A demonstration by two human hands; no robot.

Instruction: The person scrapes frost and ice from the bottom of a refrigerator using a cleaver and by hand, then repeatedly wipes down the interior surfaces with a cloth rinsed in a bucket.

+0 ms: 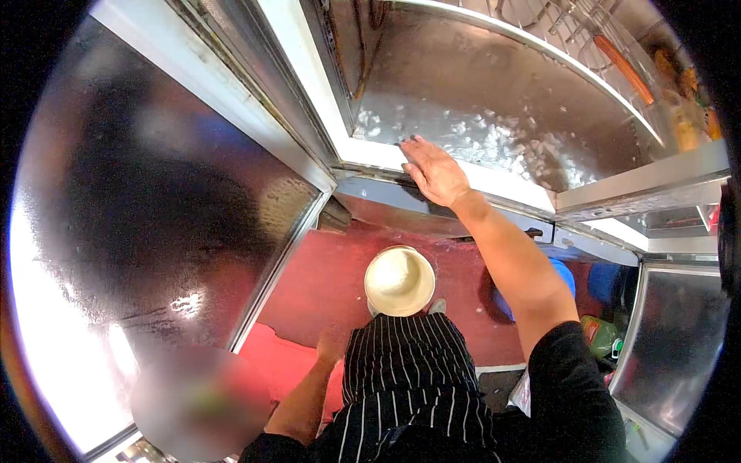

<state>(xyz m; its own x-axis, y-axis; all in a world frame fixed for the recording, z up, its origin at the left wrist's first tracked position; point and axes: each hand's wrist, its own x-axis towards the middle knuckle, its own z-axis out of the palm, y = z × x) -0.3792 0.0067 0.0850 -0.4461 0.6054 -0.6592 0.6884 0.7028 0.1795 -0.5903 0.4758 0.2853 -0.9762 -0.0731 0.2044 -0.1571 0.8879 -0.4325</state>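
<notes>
My right hand lies with its fingers stretched over the white sill of an opened steel compartment. White chunks that look like ice are scattered on the compartment's floor, just beyond the fingertips. My left hand hangs low by my left side, blurred, and its fingers cannot be made out. An off-white bucket stands near my feet, between the two hands and apart from both. Its inside shows no clear contents.
A dark, shiny metal panel rises on the left. Red flooring lies below. Blue containers and a green bottle stand at the right. Wire racks with an orange-handled tool are at top right.
</notes>
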